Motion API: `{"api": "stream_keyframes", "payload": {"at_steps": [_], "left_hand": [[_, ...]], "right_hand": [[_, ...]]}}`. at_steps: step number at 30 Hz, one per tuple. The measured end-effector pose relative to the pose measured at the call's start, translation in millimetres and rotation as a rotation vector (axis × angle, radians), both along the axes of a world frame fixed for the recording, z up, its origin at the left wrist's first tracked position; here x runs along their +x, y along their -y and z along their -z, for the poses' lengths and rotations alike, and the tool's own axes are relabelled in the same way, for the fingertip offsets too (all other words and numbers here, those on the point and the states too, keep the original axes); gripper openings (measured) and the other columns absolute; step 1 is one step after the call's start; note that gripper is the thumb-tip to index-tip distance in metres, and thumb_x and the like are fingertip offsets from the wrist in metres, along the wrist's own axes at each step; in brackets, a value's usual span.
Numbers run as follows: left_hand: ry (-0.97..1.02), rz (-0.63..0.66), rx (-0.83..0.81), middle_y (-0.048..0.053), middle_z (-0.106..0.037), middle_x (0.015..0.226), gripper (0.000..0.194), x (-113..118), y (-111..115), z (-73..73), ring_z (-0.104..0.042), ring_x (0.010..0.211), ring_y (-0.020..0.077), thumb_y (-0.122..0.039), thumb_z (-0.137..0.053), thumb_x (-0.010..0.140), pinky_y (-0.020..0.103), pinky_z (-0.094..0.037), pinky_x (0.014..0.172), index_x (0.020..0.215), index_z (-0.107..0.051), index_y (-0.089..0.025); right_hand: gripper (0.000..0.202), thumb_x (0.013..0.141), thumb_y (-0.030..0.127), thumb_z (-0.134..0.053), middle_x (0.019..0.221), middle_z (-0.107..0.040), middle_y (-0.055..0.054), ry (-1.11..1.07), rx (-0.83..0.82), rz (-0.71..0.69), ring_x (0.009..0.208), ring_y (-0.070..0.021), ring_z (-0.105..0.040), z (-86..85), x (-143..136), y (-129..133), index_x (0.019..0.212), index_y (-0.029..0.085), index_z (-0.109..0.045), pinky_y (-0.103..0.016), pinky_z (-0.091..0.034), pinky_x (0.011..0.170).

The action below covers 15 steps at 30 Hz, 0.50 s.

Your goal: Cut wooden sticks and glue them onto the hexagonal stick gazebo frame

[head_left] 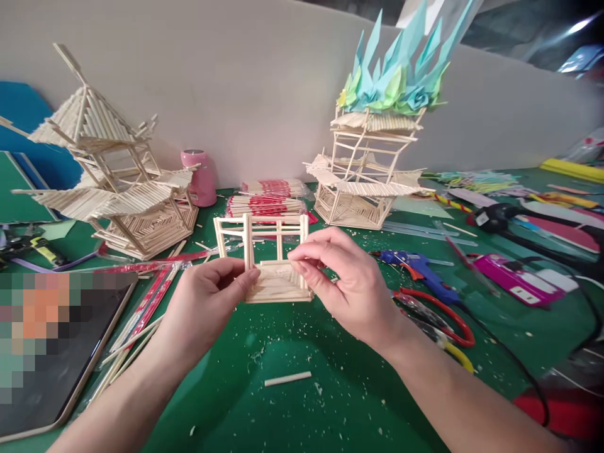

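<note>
The left hand [207, 296] grips a small, open, box-like frame of pale wooden sticks [278, 290], its thumb and fingers closed around the lower part of the near left post. The frame is held upright in the middle of the view above the green work table [245, 409], its slatted floor low and its posts and rails rising above. At the frame's right side, the right hand [346, 283] has its thumb and forefinger drawn close together near the floor and right post; whether they pinch anything I cannot tell (the fingertips hide the spot). On the table nearer the person lies a single short pale wooden stick [287, 379], among scattered light crumbs. Behind the frame lie packets of pale sticks with red wrapping [267, 206], and a pink cylindrical container [202, 185] stands to their left. Farther left stands a tiered pavilion model of pale sticks with a pointed roof [123, 201]; to the right of the packets stands a second tiered stick model [377, 189], topped with folded turquoise and light-green paper leaves [413, 44]. Right of the right hand lie a blue glue gun with an orange trigger [422, 270] and a magenta power strip [516, 280].
</note>
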<state>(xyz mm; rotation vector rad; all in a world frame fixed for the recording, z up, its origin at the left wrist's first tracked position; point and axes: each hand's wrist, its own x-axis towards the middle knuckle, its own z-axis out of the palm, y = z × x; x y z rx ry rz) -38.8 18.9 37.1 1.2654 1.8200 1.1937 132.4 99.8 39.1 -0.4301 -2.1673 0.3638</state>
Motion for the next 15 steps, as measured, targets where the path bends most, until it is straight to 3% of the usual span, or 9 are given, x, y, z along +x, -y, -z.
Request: {"api": "stream_keyframes", "payload": {"at_steps": [7, 15], "left_hand": [[0.123, 0.002, -0.011, -0.002, -0.056, 0.062, 0.024, 1.5, -3.4, 1.9, -0.044, 0.059, 0.0112, -0.04, -0.061, 0.071, 0.021, -0.034, 0.052, 0.067, -0.067, -0.017], [0.153, -0.007, 0.028, -0.002, -0.058, 0.061, 0.024, -0.4, -9.1, 3.0, -0.046, 0.059, 0.0112, -0.04, -0.061, 0.072, 0.021, -0.035, 0.053, 0.068, -0.067, -0.018]], "right_hand": [[0.01, 0.086, 0.012, -0.054, 0.094, -0.054, -0.007, -0.057, 0.05, 0.039, 0.083, -0.0131, -0.057, 5.3, -6.9, -5.8, 0.089, 0.014, -0.063, -0.026, -0.049, 0.073], [0.013, 0.088, 0.013, -0.05, 0.093, -0.059, -0.005, 0.063, 0.092, 0.032, 0.083, -0.0133, -0.057, -2.4, -10.3, -13.6, 0.089, 0.016, -0.063, -0.027, -0.049, 0.073]]}}
